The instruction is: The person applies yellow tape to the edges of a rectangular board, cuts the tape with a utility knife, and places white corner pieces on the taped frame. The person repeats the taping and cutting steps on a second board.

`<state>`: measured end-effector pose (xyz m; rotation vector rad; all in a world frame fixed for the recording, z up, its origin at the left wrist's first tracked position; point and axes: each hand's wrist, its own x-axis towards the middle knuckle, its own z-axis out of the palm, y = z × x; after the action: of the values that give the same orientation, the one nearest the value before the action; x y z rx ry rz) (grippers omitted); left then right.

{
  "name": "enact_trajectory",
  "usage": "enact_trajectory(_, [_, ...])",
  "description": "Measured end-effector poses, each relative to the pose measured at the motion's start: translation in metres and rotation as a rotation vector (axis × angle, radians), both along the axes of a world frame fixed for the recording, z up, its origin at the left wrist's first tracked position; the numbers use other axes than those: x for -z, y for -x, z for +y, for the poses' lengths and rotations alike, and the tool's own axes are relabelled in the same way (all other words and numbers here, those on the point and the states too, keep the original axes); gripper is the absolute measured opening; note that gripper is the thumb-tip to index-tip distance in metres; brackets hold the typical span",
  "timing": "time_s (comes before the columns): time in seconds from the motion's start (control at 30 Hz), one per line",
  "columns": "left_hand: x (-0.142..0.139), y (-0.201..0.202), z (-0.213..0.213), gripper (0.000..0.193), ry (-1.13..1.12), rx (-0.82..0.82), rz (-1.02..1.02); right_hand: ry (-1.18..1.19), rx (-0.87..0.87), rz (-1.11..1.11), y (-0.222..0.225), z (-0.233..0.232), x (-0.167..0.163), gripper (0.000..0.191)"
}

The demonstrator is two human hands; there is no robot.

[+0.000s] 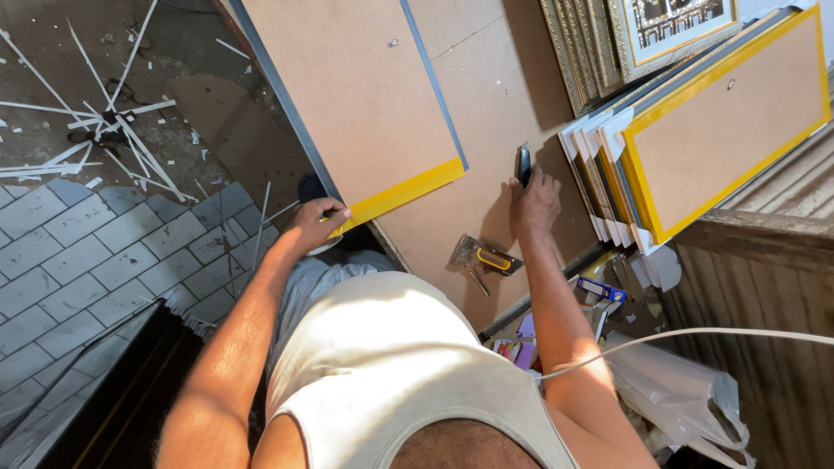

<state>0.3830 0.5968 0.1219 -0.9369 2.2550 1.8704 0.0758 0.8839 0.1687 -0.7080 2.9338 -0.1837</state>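
A large picture frame lies face down on the brown worktable (486,78), showing its brown backing board (347,78) with a grey rim and a strip of yellow tape (400,196) along its near edge. My left hand (314,224) grips the near corner of that frame at the yellow tape. My right hand (533,201) rests on the table and holds a small dark tool (523,163). A metal staple gun with a yellow handle (483,257) lies on the table just left of my right forearm.
Several framed pictures (712,122) lean stacked at the right, the front one with a yellow-taped back. Gold ornate frames (608,43) stand behind them. White strips litter the floor (104,122) at left. A white cable (695,334) and plastic bag (678,391) lie lower right.
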Motion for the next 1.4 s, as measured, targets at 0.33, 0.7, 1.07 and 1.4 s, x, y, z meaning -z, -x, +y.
enact_trajectory(0.33, [-0.003, -0.011, -0.009, 0.034, 0.173, 0.000, -0.054, 0.679, -0.029, -0.833, -0.090, -0.070, 0.013, 0.035])
enact_trajectory(0.7, [-0.012, -0.027, -0.011, 0.027, 0.211, 0.016, -0.146, 0.049, -0.567, -0.656, -0.195, -0.152, -0.022, 0.037])
enact_trajectory(1.07, [0.006, -0.039, -0.011, 0.026, 0.249, -0.053, 0.038, -0.136, -0.642, -0.415, -0.217, -0.153, -0.002, 0.041])
enact_trajectory(1.4, [-0.004, -0.047, -0.017, 0.026, 0.231, -0.055, -0.087, -0.454, -0.560, -0.682, -0.176, -0.162, -0.057, 0.052])
